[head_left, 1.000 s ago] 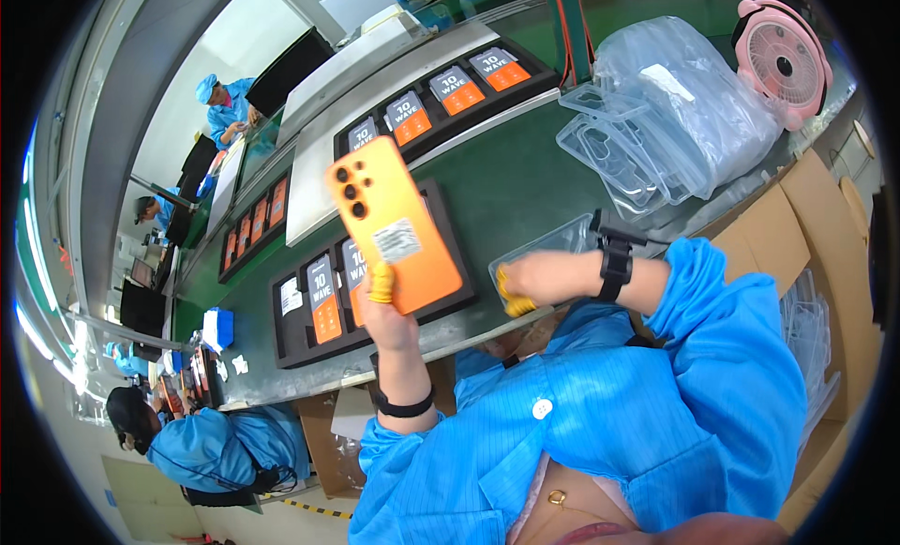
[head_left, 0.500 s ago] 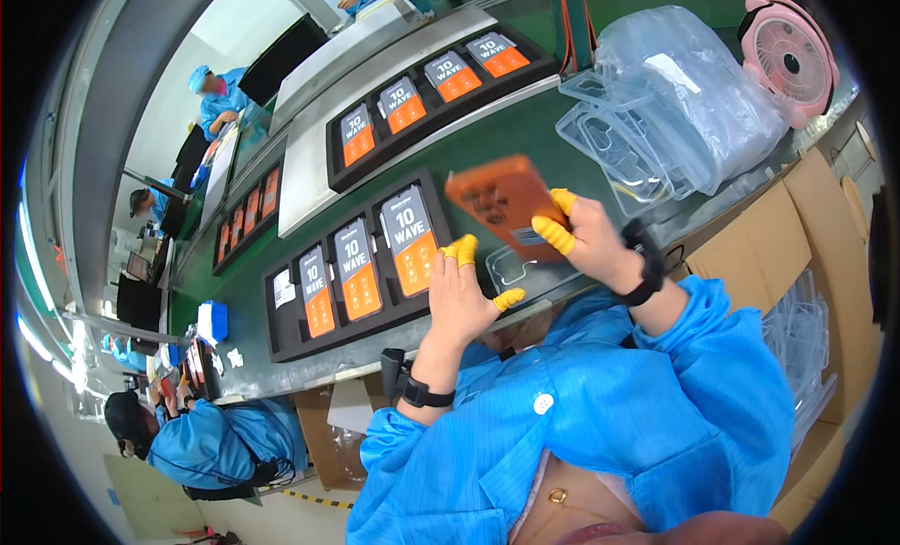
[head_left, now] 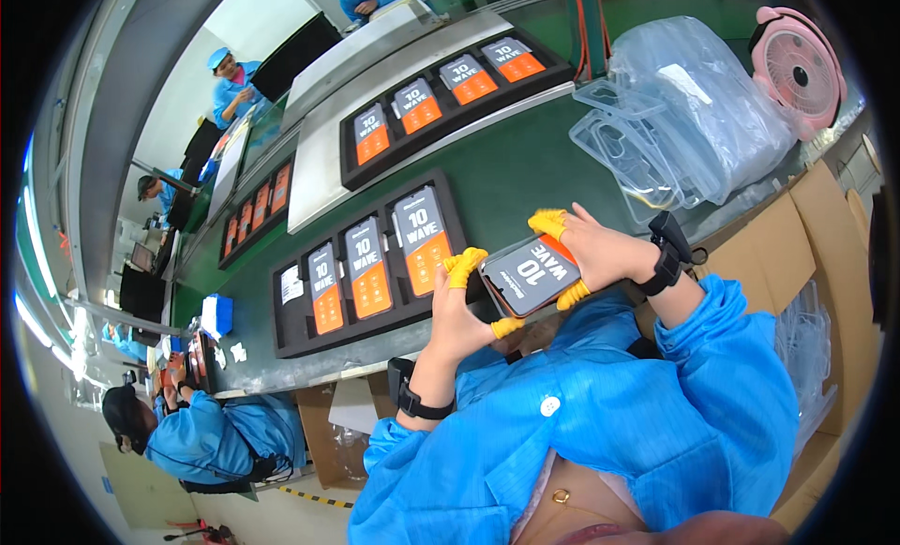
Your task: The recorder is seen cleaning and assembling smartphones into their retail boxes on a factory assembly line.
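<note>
A smartphone (head_left: 531,277), with a dark grey and orange film on its screen, lies face up between my hands at the table's near edge. My left hand (head_left: 459,311) grips its left end, thumb at the near corner and fingers at the far one. My right hand (head_left: 600,253) clasps the other end, fingers along the far side and thumb on the near side. Yellow finger cots cover several fingertips. A transparent rim shows at the phone's edge; I cannot tell whether a case is around it. Left of my hands, a black foam tray (head_left: 382,337) holds three similar phones.
Another black tray (head_left: 352,178) of phones stands farther back. Transparent cases (head_left: 623,137) and a plastic bag (head_left: 698,104) lie at the right, beside a pink fan (head_left: 797,72). An open cardboard box (head_left: 750,268) stands at my right. Co-workers (head_left: 220,433) sit left and beyond.
The phone has turned from its orange back to its screen side and come down to the table edge. My left hand, empty before, now grips it too.
</note>
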A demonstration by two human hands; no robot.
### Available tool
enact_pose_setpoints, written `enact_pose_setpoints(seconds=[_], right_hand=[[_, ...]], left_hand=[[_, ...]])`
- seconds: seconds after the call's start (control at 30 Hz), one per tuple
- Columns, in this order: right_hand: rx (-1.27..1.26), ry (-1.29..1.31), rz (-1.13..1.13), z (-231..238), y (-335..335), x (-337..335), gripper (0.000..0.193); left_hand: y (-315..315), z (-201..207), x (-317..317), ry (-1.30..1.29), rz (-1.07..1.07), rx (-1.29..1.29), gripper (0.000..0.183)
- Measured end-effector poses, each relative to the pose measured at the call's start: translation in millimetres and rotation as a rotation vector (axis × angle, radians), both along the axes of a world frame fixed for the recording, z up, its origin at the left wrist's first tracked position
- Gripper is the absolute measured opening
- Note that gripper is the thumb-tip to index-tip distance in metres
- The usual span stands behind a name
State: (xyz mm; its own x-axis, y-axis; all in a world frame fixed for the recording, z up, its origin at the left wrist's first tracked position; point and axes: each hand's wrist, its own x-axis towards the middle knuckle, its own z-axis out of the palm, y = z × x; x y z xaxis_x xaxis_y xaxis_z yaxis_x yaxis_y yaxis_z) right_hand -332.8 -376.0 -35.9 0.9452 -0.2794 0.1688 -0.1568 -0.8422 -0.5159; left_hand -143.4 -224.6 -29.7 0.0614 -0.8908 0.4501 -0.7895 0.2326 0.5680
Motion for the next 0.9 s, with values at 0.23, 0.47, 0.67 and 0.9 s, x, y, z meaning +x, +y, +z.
enact_pose_setpoints(seconds=[0.23, 0.47, 0.67, 0.9], right_hand=[[-0.161, -0.316, -0.254, 11, 38, 30, 0.095], [-0.286, -0.47, -0.35, 16, 59, 51, 0.097], [-0.21, -0.462, -0.192, 16, 53, 55, 0.096], [0.079, -0.668, -0.074, 32, 45, 66, 0.054]], left_hand=[[25, -1, 11, 0.358, -0.035, 0.095, 0.095], [40, 22, 3, 0.544, 0.08, 0.06, 0.041], [47, 22, 16, 0.311, 0.133, -0.001, 0.034], [42, 29, 17, 0.154, 0.017, -0.007, 0.036]])
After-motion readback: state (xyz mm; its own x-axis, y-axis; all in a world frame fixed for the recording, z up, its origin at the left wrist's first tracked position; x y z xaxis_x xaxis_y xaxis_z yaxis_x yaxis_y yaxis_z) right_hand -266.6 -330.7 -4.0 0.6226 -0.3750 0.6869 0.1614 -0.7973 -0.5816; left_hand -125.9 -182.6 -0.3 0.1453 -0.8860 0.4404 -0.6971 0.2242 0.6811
